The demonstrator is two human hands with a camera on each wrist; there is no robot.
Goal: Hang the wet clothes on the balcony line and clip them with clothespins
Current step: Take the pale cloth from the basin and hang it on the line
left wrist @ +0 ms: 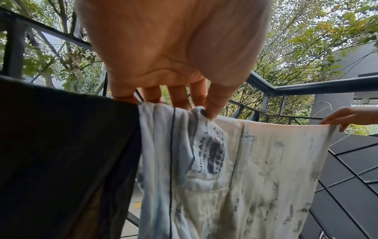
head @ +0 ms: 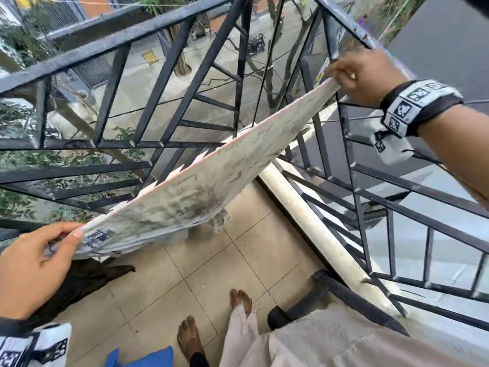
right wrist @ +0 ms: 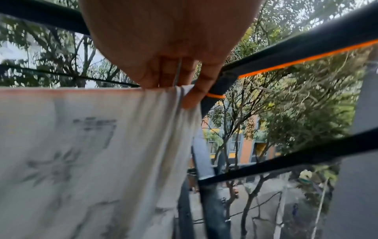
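A white cloth point(head: 201, 181) with grey and blue print is stretched taut between my two hands, in front of the black railing. My left hand point(head: 71, 238) pinches its bunched near corner point(left wrist: 196, 111), thumb on top. My right hand point(head: 341, 78) pinches the far corner point(right wrist: 184, 92) close to the railing corner. An orange line point(right wrist: 306, 59) is tied round the railing bar just beyond my right fingers. I cannot tell whether the cloth's top edge point(left wrist: 276, 125) lies over a line. A black garment point(left wrist: 61, 153) hangs right beside my left hand. No clothespins are in view.
The black metal railing point(head: 111, 43) encloses the balcony on the far and right sides, with a white ledge point(head: 317, 226) at its foot. A black woven basket point(head: 344, 292) with beige fabric stands at lower right. Something blue point(head: 143, 358) lies by my bare feet point(head: 189, 337).
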